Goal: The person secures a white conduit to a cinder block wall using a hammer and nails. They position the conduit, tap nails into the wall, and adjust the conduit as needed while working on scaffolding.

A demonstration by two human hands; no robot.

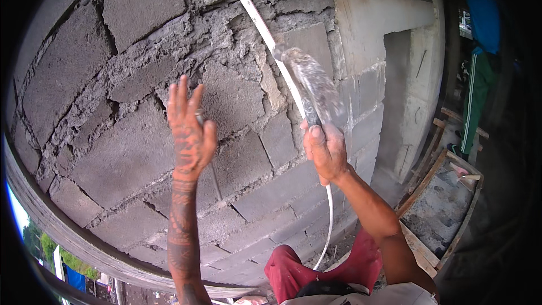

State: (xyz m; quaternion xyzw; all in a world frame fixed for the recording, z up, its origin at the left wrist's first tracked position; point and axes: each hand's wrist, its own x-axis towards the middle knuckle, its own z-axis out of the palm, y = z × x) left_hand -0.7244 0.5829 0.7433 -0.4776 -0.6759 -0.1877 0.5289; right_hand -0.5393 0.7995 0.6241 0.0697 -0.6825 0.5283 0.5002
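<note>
My right hand (327, 149) is closed round the handle of a trowel (310, 82). Its blade is coated in grey mortar and blurred by motion, tilted up toward the block wall (127, 152). A white conduit pipe (254, 11) runs down the wall behind the trowel and comes out below my right hand as a loose curve. My left hand (191, 130) is raised before the wall, fingers stretched out and apart. Behind its thumb passes a thin grey rod (217, 183); whether the hand touches it I cannot tell. Rough mortar (197, 45) fills the joints above.
At the right stands a wooden mixing box (480, 192) with grey mortar (437, 209) in it. Beyond it is another person in a blue top (480, 11) and green trousers (477, 90). A concrete-framed opening (395, 96) breaks the wall. A curved ledge (68, 234) runs at lower left.
</note>
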